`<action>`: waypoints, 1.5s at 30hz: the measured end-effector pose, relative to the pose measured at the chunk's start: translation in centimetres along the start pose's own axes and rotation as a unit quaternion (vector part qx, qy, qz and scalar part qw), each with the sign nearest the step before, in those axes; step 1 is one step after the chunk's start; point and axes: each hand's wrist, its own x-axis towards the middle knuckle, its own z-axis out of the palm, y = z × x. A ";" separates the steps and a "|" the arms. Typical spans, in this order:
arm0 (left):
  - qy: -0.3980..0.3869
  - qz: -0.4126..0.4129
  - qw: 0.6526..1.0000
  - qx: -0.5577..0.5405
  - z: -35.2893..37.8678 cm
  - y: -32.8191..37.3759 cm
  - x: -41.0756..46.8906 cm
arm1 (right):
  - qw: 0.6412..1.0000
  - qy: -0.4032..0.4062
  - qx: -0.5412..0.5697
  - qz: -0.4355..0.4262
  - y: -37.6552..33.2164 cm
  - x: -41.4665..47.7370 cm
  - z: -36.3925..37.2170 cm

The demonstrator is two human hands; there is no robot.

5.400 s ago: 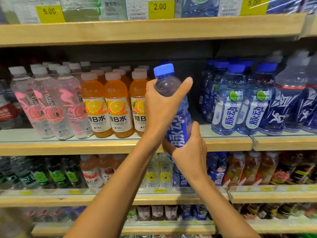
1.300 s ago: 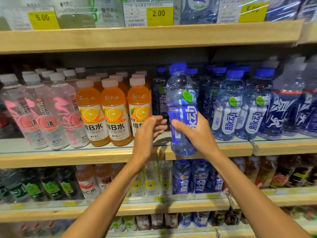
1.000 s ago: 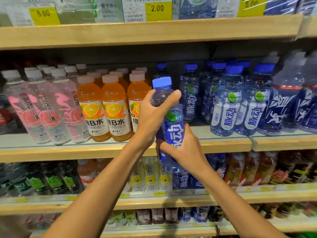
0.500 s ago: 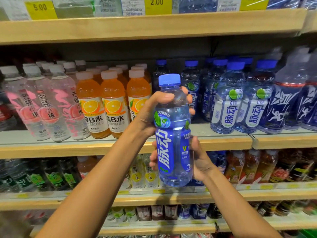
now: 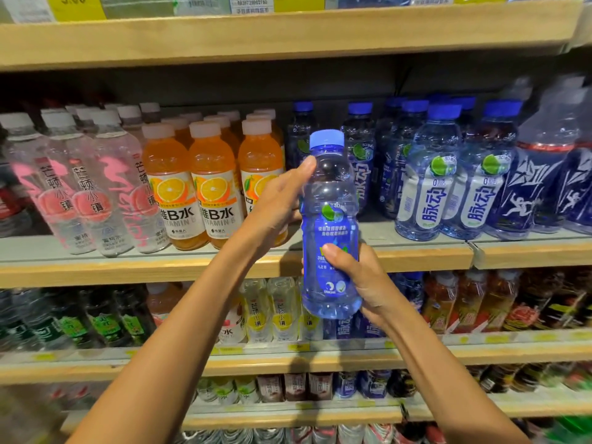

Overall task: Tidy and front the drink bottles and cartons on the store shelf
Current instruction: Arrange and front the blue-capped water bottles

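Observation:
A blue-capped blue drink bottle [image 5: 330, 200] is held upright in front of the middle shelf [image 5: 128, 270], off its surface. My left hand [image 5: 277, 206] grips its upper part from the left, thumb across the shoulder. My right hand [image 5: 362, 277] holds the lower part, thumb over the label, whose small-print side faces me. Behind it the shelf front has a gap, with more blue bottles [image 5: 360, 155] set further back. Fronted blue-and-white bottles [image 5: 429, 187] stand to the right, orange bottles [image 5: 169, 187] to the left.
Clear bottles with pink labels [image 5: 80, 193] stand at the left of the same shelf, dark blue bottles [image 5: 541, 181] at the far right. A wooden shelf with yellow price tags [image 5: 77, 6] runs above. Two lower shelves hold several mixed drinks [image 5: 282, 312].
The bottle has been lifted a little and turned in my hands, so the large logo that faced me now points away and the small print shows. Both hands keep their hold.

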 end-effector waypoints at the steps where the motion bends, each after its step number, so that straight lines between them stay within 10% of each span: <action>1: 0.035 0.031 0.998 0.034 0.0 0.0 -0.2 | 1.000 0.015 -0.024 -0.011 -0.3 -0.1 0.1; 9: 0.181 0.115 0.975 0.060 3.8 0.6 -2.1 | 0.923 0.217 -0.306 -0.089 -0.3 -0.6 2.4; 16: 0.284 0.125 0.951 0.023 4.7 0.5 -1.6 | 0.905 0.231 -0.344 -0.097 0.9 -1.6 3.4; 23: 0.103 0.045 0.980 -0.162 2.2 1.4 -0.5 | 0.994 0.009 -0.107 0.003 -1.2 -2.1 -0.5; 27: -0.115 0.000 0.937 -0.331 1.3 1.7 0.5 | 0.989 -0.111 -0.024 0.096 -2.3 -1.8 -1.3; 33: -0.270 -0.008 0.885 -0.379 1.6 0.7 1.4 | 0.993 -0.082 -0.077 0.031 -2.5 -1.2 0.2; 45: 0.023 0.036 0.997 -0.062 2.1 -3.1 0.4 | 0.898 0.223 -0.364 -0.107 -2.1 -1.1 -2.0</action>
